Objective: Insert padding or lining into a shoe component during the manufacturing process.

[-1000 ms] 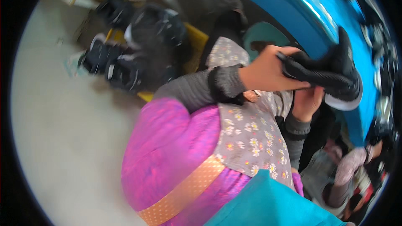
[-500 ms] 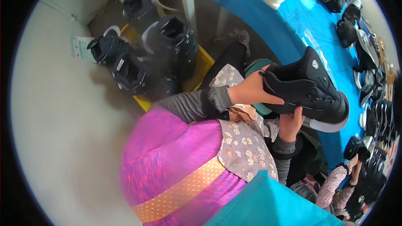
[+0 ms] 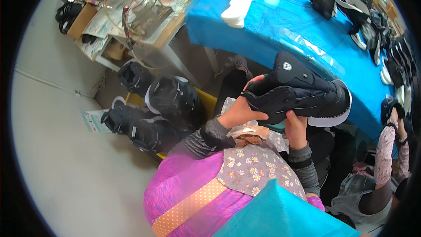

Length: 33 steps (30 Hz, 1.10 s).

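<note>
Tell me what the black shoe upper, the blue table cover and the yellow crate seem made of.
Black shoe upper: probably matte fabric, from its dull surface and stitching.
Blue table cover: likely glossy plastic sheeting, given bright reflections and creases.
Yellow crate: perhaps hard plastic, by its straight, evenly coloured rim; finish unclear, mostly hidden.

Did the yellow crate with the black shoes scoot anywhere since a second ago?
No. The yellow crate still sits right of the printed sheet, with no clear shift against it; the camera's view moved instead.
</note>
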Tool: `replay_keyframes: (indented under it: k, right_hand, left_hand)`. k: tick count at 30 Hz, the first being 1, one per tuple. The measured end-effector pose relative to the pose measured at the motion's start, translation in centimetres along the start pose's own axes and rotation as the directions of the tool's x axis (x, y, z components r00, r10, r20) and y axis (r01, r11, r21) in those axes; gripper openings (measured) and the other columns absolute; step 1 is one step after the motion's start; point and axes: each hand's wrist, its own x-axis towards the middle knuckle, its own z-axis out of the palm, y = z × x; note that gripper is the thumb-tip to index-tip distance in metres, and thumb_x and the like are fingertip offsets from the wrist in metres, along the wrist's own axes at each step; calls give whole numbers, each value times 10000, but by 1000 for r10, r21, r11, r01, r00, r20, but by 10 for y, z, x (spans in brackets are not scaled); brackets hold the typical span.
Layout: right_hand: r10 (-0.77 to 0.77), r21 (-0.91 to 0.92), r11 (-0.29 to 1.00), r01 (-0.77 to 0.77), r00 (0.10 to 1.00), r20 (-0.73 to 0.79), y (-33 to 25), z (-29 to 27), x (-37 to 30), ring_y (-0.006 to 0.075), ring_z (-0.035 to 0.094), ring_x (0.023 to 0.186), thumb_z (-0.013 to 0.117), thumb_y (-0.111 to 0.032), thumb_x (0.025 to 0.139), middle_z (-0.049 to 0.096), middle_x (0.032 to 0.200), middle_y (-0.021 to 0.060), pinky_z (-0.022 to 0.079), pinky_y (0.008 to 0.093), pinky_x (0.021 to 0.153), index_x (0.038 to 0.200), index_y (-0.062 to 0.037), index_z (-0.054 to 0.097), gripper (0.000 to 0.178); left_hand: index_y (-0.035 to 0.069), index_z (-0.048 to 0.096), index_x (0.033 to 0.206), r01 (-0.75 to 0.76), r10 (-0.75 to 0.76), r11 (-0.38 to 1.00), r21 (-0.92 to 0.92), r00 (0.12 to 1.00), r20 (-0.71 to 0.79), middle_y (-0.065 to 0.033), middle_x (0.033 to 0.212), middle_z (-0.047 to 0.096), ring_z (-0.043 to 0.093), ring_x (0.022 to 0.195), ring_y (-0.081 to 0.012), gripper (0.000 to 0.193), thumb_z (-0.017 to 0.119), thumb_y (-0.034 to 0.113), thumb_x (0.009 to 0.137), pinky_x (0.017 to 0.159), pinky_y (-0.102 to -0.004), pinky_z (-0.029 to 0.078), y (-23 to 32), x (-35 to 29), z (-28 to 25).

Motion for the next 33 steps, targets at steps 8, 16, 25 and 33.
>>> replay_keyframes:
  k: [8,16,25,33]
  right_hand:
    - [62,-142,988,-67,997,-41,-2,17,-2,171,578,1105,709,-65,876,613,1214,74,450,321,984,1268,3,560,425]
    - [428,-426,843,-328,889,162,-1,-6,-2,165,652,965,583,-63,981,680,1108,132,494,304,919,1135,-3,558,167]
    - [461,-399,791,-463,881,-109,-7,-85,-12,124,652,894,594,-126,995,687,1024,86,500,261,861,1017,-11,601,117]
    - [460,-339,821,-459,884,-84,6,-81,-19,121,655,895,616,-163,988,694,996,76,500,247,847,1027,-15,613,153]
  left_hand:
    - [-50,658,1186,-28,48,993,113,982,-180,-53,1109,706,613,1014,-101,406,785,12,805,906,-291,509,17,-5,2]
    - [-29,564,1284,-26,159,963,268,858,-488,-101,1201,646,612,1080,-173,582,820,66,769,962,-343,493,68,-53,-73]
    - [174,475,1364,805,722,188,563,275,-635,-187,1196,653,637,1098,-367,751,802,504,773,918,-419,494,187,-106,-112]
    - [100,630,1235,891,300,-257,374,441,-846,-225,1102,685,616,1081,-421,654,604,634,859,895,-493,488,123,-118,-191]
